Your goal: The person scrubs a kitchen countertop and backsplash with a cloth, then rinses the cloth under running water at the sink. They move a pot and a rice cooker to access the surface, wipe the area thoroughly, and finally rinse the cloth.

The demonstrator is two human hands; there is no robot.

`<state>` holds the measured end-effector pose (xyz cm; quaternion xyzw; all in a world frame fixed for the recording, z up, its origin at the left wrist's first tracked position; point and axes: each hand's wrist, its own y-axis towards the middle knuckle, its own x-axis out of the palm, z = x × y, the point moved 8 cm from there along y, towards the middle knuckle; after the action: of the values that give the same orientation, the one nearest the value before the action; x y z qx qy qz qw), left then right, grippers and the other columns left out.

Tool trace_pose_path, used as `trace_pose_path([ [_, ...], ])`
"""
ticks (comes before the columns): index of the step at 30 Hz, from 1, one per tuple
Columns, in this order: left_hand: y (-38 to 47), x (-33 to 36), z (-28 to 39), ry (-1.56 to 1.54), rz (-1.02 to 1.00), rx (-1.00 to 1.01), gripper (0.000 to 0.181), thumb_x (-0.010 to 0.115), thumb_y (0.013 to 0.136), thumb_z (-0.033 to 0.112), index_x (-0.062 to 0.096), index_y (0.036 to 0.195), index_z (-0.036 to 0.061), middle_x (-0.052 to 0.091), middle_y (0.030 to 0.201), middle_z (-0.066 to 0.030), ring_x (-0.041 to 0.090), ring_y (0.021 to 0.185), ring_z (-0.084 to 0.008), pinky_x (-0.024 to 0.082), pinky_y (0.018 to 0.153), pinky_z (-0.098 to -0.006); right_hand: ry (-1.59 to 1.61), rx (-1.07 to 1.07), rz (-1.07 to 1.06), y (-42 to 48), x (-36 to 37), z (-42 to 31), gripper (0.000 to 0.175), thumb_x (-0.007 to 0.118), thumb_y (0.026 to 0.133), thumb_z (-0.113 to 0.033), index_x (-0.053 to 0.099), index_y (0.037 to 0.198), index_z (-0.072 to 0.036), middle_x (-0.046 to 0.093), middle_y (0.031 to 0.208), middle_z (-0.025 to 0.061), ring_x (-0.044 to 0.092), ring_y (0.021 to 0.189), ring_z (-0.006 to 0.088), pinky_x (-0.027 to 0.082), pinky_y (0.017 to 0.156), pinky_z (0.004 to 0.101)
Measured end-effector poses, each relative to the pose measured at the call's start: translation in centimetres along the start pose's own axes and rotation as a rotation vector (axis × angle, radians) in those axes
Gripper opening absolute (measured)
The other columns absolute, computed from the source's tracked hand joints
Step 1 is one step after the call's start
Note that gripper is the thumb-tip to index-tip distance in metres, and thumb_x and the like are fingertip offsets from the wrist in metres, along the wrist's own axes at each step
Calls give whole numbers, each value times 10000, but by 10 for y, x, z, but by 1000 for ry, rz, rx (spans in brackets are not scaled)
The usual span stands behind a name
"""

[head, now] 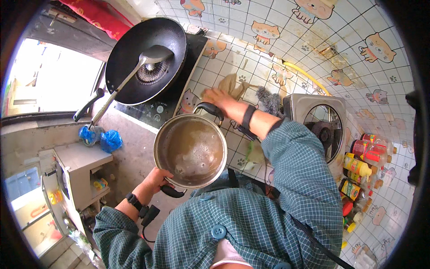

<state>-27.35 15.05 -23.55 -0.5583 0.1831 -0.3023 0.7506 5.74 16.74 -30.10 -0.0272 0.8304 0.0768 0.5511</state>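
A steel pot with murky, frothy liquid is right in front of me, close to my body. Its lower left black handle is gripped by my left hand. Above its opposite handle, my right hand reaches over the tiled counter to a tan cloth; the hand is slightly blurred, and its fingertips and grip on the cloth cannot be made out. A grey scouring pad lies to the right of the cloth.
A black wok holding a metal spatula rests on an induction cooktop at upper left. A steel gas stove stands at right, with several sauce bottles beyond it. A yellow hose runs along the wall.
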Motion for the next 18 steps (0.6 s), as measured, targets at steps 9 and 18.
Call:
trace_pose_path([
  [9, 0, -20, -26, -115, -107, 52, 291, 525, 771, 2, 551, 1050, -78, 654, 826, -165, 631, 571, -279, 556, 539, -356, -438, 682, 116, -82, -74, 107, 440, 555, 790, -121, 501, 1226, -145, 417, 1281, 166, 385, 1207, 432, 365, 925, 602],
  [18, 8, -16, -38, -167, -132, 46, 160, 521, 790, 10, 559, 934, -50, 578, 701, -93, 384, 388, -117, 541, 529, -337, -106, 368, 186, -18, 4, 39, 349, 555, 789, -89, 555, 1137, -72, 546, 1121, 175, 568, 1018, 355, 491, 827, 449],
])
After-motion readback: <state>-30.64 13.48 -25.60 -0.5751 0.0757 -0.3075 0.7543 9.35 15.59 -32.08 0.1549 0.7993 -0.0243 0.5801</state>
